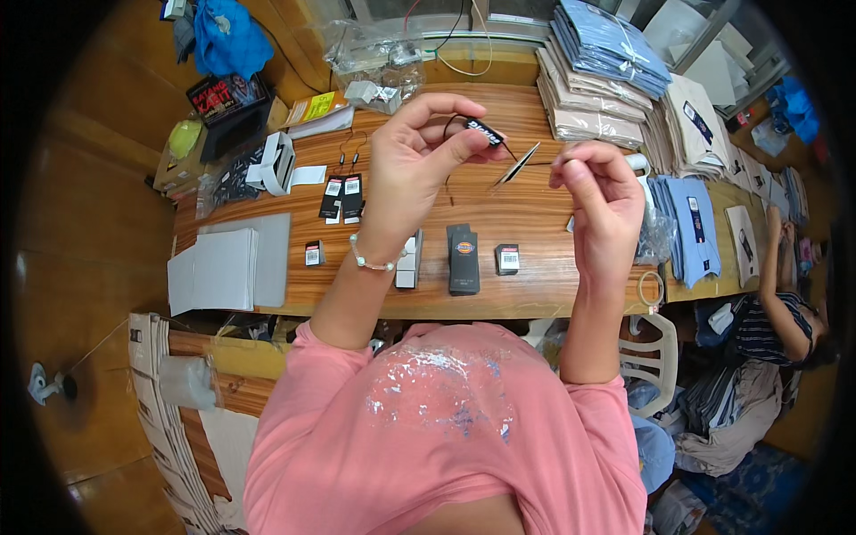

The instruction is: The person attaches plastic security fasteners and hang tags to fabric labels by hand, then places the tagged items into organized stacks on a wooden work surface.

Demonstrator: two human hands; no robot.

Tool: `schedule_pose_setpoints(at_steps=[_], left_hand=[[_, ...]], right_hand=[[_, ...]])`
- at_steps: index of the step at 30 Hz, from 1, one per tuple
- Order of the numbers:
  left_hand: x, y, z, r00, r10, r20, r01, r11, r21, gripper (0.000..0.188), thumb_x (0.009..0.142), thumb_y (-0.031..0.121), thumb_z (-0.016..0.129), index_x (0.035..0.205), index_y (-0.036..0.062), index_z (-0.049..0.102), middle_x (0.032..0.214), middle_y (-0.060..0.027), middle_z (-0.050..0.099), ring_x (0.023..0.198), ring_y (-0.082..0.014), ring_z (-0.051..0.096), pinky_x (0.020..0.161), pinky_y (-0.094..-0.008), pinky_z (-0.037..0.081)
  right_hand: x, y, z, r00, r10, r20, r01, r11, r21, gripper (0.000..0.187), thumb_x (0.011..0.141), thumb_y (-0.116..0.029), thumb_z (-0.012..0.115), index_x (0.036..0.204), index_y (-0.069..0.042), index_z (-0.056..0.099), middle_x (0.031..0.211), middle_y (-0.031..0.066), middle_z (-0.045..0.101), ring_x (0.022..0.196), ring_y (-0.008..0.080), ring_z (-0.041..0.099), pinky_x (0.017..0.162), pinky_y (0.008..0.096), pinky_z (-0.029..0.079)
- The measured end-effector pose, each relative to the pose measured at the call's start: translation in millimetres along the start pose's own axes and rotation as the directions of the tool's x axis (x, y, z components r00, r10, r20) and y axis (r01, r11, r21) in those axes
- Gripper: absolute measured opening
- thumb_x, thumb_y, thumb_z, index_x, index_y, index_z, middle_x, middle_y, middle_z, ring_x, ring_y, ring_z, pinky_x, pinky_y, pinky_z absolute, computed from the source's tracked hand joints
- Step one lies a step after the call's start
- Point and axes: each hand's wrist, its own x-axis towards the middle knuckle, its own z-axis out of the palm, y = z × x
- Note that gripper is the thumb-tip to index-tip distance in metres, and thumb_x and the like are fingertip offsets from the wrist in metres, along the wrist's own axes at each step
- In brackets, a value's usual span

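Raised over the table, my left hand [419,156] pinches a small black plastic string seal [482,132] with white lettering between thumb and fingers. Its thin black cord loops around the fingers. From the cord hangs a hang tag [519,164], turned nearly edge-on between my hands. My right hand [604,201] is closed in a pinch on the far end of the cord. Below on the table lie a stack of dark hang tags [463,263], a small pile of barcode tags [507,259] and a white stack of small labels [407,263] partly behind my left wrist.
Finished black tags with cords [342,196] lie to the left, near white paper sheets [214,267]. Stacks of folded, bagged shirts [593,98] stand at the back right. A white plastic chair [655,357] is at the right, with another person [774,312] working beyond it.
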Motion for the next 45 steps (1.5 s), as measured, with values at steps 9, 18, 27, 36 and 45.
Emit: schedule_pose_setpoints(at_steps=[9, 18, 27, 36, 45], left_hand=[[-5.6, 6.7, 7.4, 0.999, -0.030, 0.027, 0.031, 0.999, -0.018, 0.020, 0.078, -0.002, 0.062, 0.098, -0.0022, 0.057, 0.083, -0.0064, 0.061, 0.076, -0.0110, 0.060, 0.071, -0.0247, 0.052], [-8.7, 7.9, 9.1, 0.999, -0.042, 0.028, 0.041, 0.999, 0.025, 0.021, 0.077, -0.003, 0.063, 0.097, -0.0020, 0.058, 0.084, -0.0056, 0.061, 0.077, -0.0089, 0.059, 0.071, -0.0212, 0.050], [-11.3, 12.5, 13.6, 0.997, -0.033, 0.064, 0.031, 0.999, 0.022, 0.019, 0.076, -0.004, 0.063, 0.095, -0.0023, 0.059, 0.085, -0.0061, 0.062, 0.078, -0.0101, 0.060, 0.071, -0.0207, 0.050], [-12.1, 12.3, 13.4, 0.992, -0.073, 0.103, 0.071, 0.997, 0.025, 0.019, 0.075, -0.003, 0.064, 0.093, -0.0019, 0.060, 0.083, -0.0061, 0.063, 0.076, -0.0103, 0.061, 0.071, -0.0215, 0.050], [-7.6, 14.3, 1.2, 0.951, -0.163, 0.261, 0.166, 0.986, 0.011, 0.018, 0.070, -0.004, 0.067, 0.087, -0.0015, 0.060, 0.082, -0.0102, 0.064, 0.076, -0.0153, 0.063, 0.069, -0.0251, 0.052]], right_hand=[[-6.6, -4.1, 22.4, 0.998, 0.054, 0.039, -0.051, 0.997, -0.057, 0.019, 0.077, 0.005, 0.062, 0.093, 0.002, 0.053, 0.080, 0.0036, 0.059, 0.073, 0.0058, 0.055, 0.063, 0.0169, 0.044], [-8.4, -7.2, 20.2, 0.996, 0.073, 0.060, -0.071, 0.997, -0.039, 0.019, 0.076, 0.004, 0.063, 0.088, 0.000, 0.050, 0.078, 0.0033, 0.058, 0.070, 0.0052, 0.055, 0.061, 0.0164, 0.043], [-11.4, -3.9, 12.8, 0.994, 0.075, 0.085, -0.072, 0.997, -0.035, 0.020, 0.075, 0.005, 0.064, 0.087, -0.001, 0.049, 0.078, 0.0035, 0.058, 0.070, 0.0054, 0.055, 0.061, 0.0168, 0.043], [-15.1, -8.7, 15.4, 0.994, 0.025, 0.104, -0.022, 0.999, -0.027, 0.020, 0.075, 0.007, 0.063, 0.087, -0.001, 0.048, 0.079, 0.0043, 0.058, 0.074, 0.0067, 0.055, 0.064, 0.0181, 0.044], [-22.7, -16.4, 16.6, 0.990, 0.072, 0.124, -0.069, 0.997, -0.024, 0.021, 0.075, 0.007, 0.062, 0.085, -0.002, 0.046, 0.079, 0.0061, 0.058, 0.075, 0.0082, 0.055, 0.066, 0.0202, 0.045]])
